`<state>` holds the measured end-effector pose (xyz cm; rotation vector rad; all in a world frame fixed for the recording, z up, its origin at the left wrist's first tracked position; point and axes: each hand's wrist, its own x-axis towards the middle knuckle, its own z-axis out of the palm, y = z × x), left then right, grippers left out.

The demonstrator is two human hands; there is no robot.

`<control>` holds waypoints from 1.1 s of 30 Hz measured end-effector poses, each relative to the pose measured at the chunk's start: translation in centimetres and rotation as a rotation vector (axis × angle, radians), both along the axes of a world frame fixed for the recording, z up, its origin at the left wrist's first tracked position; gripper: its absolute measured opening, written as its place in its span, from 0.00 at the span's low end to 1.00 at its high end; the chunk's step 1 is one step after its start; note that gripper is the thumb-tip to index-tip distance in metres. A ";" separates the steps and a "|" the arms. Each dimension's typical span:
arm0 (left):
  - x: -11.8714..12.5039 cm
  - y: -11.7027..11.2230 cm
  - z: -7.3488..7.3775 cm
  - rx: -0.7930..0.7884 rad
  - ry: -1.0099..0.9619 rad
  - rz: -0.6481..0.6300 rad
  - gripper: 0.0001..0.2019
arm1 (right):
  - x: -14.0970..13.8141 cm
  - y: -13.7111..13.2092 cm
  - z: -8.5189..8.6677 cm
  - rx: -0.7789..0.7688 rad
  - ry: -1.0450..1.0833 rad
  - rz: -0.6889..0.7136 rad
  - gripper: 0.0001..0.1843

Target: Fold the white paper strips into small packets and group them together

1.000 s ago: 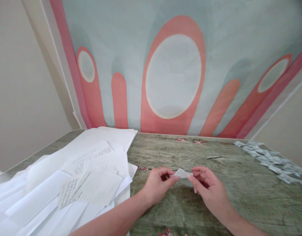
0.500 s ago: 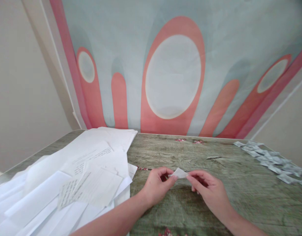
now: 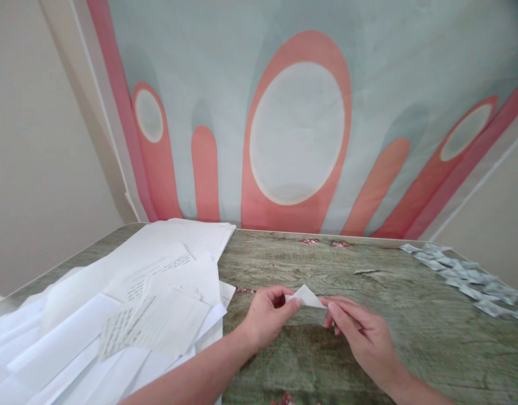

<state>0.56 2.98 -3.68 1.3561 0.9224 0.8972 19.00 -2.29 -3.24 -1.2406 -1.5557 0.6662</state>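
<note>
A small folded piece of white paper [image 3: 307, 296] is held up between my two hands, just above the table. Its upper edge rises to a point and its lower edge runs nearly straight. My left hand [image 3: 268, 316] pinches its left end between thumb and fingers. At the right corner, my right hand [image 3: 360, 332] grips the paper with thumb and index finger, the other fingers curled beneath. The fold's underside is hidden from me.
A wide heap of white paper sheets [image 3: 73, 332], some printed, covers the table's left side. Several small folded paper pieces [image 3: 465, 275] lie in an overlapping row at the right edge. The wood-patterned table [image 3: 284, 259] meets a patterned backdrop [image 3: 225, 67] behind.
My right hand has shifted slightly right and its thumb now lies along the paper's corner. More of the paper's pointed shape shows. The left hand has barely moved.
</note>
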 end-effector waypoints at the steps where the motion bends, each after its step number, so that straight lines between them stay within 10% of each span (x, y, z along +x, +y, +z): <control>1: 0.0 0.0 -0.1 0.010 0.015 0.001 0.18 | 0.0 0.0 0.0 -0.027 0.032 -0.001 0.15; 17: 0.0 0.1 -0.5 0.075 0.068 0.008 0.18 | 0.3 1.0 -0.3 -0.314 0.141 0.091 0.21; 33: 0.1 0.0 -0.1 0.032 -0.021 0.007 0.16 | 0.2 0.9 -0.6 -0.087 -0.195 0.081 0.14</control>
